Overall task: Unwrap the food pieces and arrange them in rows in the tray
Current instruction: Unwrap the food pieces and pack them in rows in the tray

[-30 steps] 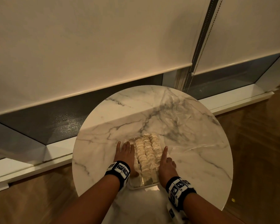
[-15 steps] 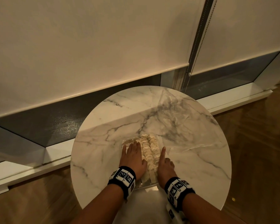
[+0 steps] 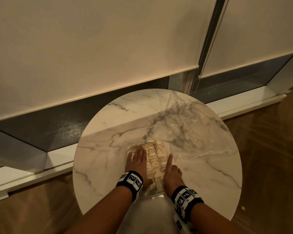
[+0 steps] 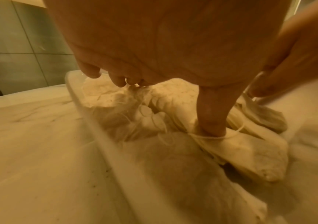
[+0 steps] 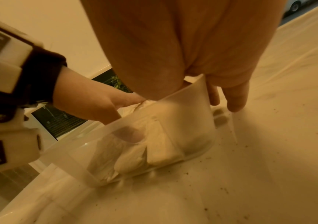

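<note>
A clear plastic tray (image 3: 153, 194) sits near the front of the round marble table (image 3: 108, 149). It holds rows of pale food pieces (image 3: 156, 159). My left hand (image 3: 136, 161) lies flat on the left rows, fingers straight. In the left wrist view its thumb presses a piece (image 4: 246, 151) beside the tray's rim (image 4: 89, 115). My right hand (image 3: 172, 169) is at the tray's right wall (image 5: 183, 106), index finger stretched along it. The thumb side is over the rim and the other fingers are bent down outside. The left rows are hidden under my palm.
A crumpled sheet of clear plastic wrap (image 3: 189, 125) is spread over the table's right half. Behind the table are a white window sill (image 3: 57, 159), lowered blinds and a bead cord (image 3: 201, 65). Wooden floor (image 3: 269, 149) surrounds the table.
My left hand has slid to the right, from the tray's left edge onto the left rows of pieces. The right hand has stayed at the right wall.
</note>
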Demonstrator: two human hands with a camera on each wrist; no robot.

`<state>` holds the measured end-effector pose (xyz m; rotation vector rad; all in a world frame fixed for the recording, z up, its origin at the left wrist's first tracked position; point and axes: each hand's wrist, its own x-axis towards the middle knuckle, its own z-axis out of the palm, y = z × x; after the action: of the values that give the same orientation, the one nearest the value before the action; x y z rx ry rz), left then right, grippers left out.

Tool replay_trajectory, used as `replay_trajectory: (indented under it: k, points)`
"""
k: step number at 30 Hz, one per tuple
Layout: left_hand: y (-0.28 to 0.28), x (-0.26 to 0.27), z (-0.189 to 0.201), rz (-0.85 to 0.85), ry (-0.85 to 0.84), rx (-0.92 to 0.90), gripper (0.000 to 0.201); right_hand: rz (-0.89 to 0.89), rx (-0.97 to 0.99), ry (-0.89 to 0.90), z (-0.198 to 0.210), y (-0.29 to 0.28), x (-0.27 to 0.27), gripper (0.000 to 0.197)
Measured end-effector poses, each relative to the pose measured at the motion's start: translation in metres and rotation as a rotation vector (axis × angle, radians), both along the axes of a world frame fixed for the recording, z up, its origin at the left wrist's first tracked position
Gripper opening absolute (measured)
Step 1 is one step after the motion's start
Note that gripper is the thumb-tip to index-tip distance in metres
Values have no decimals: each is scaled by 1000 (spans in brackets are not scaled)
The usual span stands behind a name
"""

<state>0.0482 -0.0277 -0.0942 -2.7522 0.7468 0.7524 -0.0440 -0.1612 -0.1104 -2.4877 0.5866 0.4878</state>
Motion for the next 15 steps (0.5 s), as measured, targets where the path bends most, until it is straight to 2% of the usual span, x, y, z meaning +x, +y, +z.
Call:
replay_trajectory:
  k: [11, 15]
  points:
    - [3, 6, -2, -35, 18, 71, 139, -3, -1, -6, 1, 1, -1, 106]
    - [2, 7, 1, -15, 2, 29, 138, -7, 14, -8, 0, 0, -1, 107]
